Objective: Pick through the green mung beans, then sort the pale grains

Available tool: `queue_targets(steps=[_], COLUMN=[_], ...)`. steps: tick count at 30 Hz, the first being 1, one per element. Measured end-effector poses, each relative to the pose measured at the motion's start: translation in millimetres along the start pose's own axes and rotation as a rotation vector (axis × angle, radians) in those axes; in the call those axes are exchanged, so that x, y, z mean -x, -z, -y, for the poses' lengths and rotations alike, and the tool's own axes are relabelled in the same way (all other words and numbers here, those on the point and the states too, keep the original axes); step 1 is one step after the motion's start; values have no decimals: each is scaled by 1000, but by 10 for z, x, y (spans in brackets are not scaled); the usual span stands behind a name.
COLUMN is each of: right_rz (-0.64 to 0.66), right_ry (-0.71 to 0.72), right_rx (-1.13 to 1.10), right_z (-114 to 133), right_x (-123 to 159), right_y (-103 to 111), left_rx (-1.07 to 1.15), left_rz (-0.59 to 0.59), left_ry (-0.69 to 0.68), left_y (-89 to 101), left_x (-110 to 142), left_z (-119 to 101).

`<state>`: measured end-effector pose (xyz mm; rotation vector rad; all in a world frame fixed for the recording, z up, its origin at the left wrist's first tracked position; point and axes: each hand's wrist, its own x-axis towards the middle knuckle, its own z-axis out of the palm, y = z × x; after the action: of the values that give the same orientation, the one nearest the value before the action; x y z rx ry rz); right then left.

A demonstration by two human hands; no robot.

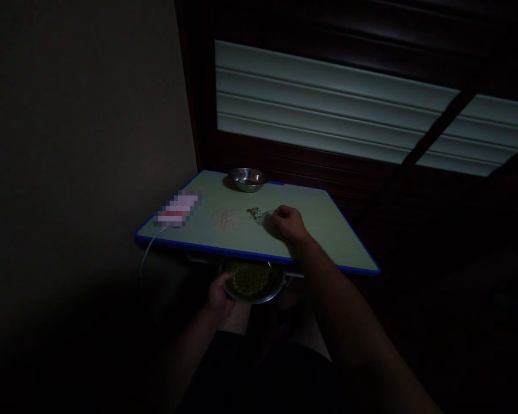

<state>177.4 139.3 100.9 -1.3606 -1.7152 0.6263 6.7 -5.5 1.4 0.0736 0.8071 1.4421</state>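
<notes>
1. Grain bowl (pixel 262 299), metal, holding green grains (pixel 250 279): below the near edge of the worktop (pixel 323 230). Left hand (pixel 219 293): thumb over the rim, other fingers mostly hidden, seemingly beneath. Likely stiff, smooth, moderately heavy; loose contents would shift if tilted. Best hold: rim and underside, level.
2. Clear utensil (pixel 265 215), thin, type too dim to tell: above or on the worktop's middle. Right hand (pixel 290 222): fingers pinched together on its end. Probably light.
3. Dark specks (pixel 253 213), scattered: worktop's middle, beside the utensil's tip.
4. Pale patch (pixel 225 219): on the worktop, left of the specks.
5. Second bowl (pixel 248 183), metal: worktop's far edge.
</notes>
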Motion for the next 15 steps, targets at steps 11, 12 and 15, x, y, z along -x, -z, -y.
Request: queue_targets(steps=[11,12,15], right_rz=[-76,-79,-71], right_ry=[21,25,31], right_rx=[79,78,53], right_z=[-30,-25,-30], right_x=[-13,-11,-12], right_y=[-4,-3,-4], left_rx=[0,-3,-19], left_rz=[11,7,-8], left_ry=[-13,-8,3], left_y=[-5,-7,-16], left_x=[-10,-9,2], left_z=[7,6,-3])
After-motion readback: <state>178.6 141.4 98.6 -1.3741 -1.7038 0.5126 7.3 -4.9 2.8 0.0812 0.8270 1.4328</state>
